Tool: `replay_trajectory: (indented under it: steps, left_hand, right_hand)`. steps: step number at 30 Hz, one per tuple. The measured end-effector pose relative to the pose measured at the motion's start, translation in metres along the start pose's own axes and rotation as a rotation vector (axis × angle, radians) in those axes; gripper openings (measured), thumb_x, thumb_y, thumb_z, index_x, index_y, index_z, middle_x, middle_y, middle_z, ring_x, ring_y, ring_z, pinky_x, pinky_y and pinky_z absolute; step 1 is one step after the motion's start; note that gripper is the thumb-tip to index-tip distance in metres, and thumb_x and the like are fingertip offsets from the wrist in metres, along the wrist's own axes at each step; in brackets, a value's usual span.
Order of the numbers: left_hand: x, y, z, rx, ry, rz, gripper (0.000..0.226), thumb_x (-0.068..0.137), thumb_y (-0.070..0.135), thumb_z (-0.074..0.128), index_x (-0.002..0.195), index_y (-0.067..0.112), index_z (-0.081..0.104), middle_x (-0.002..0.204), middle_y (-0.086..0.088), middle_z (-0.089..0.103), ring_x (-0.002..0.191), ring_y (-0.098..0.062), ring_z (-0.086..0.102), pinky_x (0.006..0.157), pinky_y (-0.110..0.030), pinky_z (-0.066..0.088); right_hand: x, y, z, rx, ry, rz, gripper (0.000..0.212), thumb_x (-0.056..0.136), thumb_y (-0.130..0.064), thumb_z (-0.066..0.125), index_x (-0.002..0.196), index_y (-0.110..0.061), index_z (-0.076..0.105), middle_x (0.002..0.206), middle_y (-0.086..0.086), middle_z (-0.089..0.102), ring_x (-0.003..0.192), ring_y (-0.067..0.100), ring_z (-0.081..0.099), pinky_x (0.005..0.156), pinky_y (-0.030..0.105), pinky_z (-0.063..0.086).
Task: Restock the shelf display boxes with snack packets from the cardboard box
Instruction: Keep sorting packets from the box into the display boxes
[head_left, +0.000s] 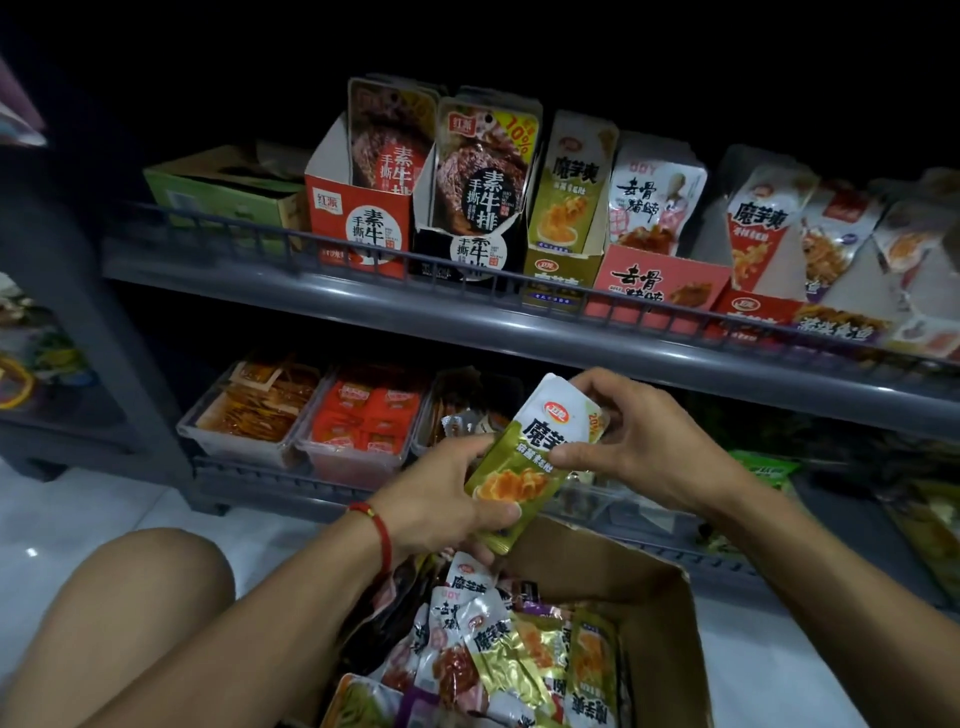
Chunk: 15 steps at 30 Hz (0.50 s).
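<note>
A bundle of green-and-white snack packets (524, 457) is held above the cardboard box (654, 597). My left hand (441, 499) grips its lower end, and my right hand (628, 447) pinches its upper right edge. The box sits low in front of me with several mixed packets (519, 649) inside. On the upper shelf stands a matching green display box (563, 265) with the same packets upright in it, between a black display box (467, 254) and a pink one (660, 280).
A grey shelf rail (467, 312) runs in front of the upper boxes, with a red display box (358, 223) and a green carton (223, 192) to the left. Clear tubs (249, 415) of small sachets fill the lower shelf. My bare knee (145, 592) is at lower left on white floor.
</note>
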<state>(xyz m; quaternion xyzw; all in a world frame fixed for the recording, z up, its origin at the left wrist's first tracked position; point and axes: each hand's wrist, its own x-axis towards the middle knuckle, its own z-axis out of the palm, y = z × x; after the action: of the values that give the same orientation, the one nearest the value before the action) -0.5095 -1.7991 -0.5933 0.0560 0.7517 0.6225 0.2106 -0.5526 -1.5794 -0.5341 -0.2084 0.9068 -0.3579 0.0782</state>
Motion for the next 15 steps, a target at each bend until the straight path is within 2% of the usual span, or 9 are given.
replay_trajectory:
  steps: [2, 5, 10, 13, 15]
  left_hand:
    - [0.000, 0.002, -0.001, 0.037, -0.019, 0.020, 0.048, 0.091, 0.000, 0.071, 0.132, 0.021, 0.059, 0.116, -0.006, 0.070, 0.096, -0.030, 0.075, 0.073, -0.051, 0.064]
    - [0.001, 0.004, -0.001, 0.081, -0.038, 0.029, 0.048, 0.093, 0.002, 0.070, 0.135, 0.022, 0.056, 0.115, -0.008, 0.071, 0.093, -0.032, 0.075, 0.072, -0.049, 0.065]
    - [-0.002, 0.011, -0.004, 0.135, -0.017, 0.116, 0.052, 0.093, 0.008, 0.072, 0.136, 0.029, 0.052, 0.114, 0.002, 0.069, 0.089, -0.021, 0.075, 0.071, -0.041, 0.065]
    - [-0.002, 0.016, -0.008, 0.076, 0.080, 0.181, 0.053, 0.088, 0.016, 0.079, 0.132, 0.030, 0.053, 0.116, 0.005, 0.071, 0.094, -0.012, 0.074, 0.078, -0.040, 0.064]
    - [-0.001, 0.019, -0.014, 0.032, 0.169, 0.209, 0.069, 0.083, 0.027, 0.084, 0.138, 0.040, 0.045, 0.120, 0.012, 0.069, 0.099, -0.004, 0.072, 0.087, -0.039, 0.062]
  right_hand:
    - [0.000, -0.004, -0.003, -0.047, -0.009, 0.013, 0.039, 0.075, -0.033, 0.089, 0.100, -0.027, 0.060, 0.097, -0.011, 0.074, 0.086, 0.004, 0.071, 0.071, 0.035, 0.062]
    - [0.000, -0.012, -0.010, -0.043, -0.048, 0.055, 0.036, 0.077, -0.030, 0.088, 0.098, -0.020, 0.060, 0.096, -0.008, 0.076, 0.085, 0.006, 0.072, 0.073, 0.037, 0.062]
    - [0.001, -0.027, -0.023, 0.085, -0.098, 0.082, 0.033, 0.082, -0.022, 0.082, 0.100, -0.009, 0.058, 0.097, 0.002, 0.078, 0.081, 0.025, 0.076, 0.068, 0.050, 0.063]
    - [0.006, -0.049, -0.040, -0.012, -0.065, 0.057, 0.026, 0.084, -0.021, 0.079, 0.101, -0.015, 0.059, 0.100, 0.004, 0.076, 0.080, 0.019, 0.075, 0.068, 0.041, 0.064]
    - [0.016, -0.069, -0.070, -0.165, 0.035, 0.011, 0.026, 0.083, -0.026, 0.077, 0.102, -0.021, 0.059, 0.101, 0.001, 0.073, 0.083, 0.011, 0.073, 0.071, 0.038, 0.064]
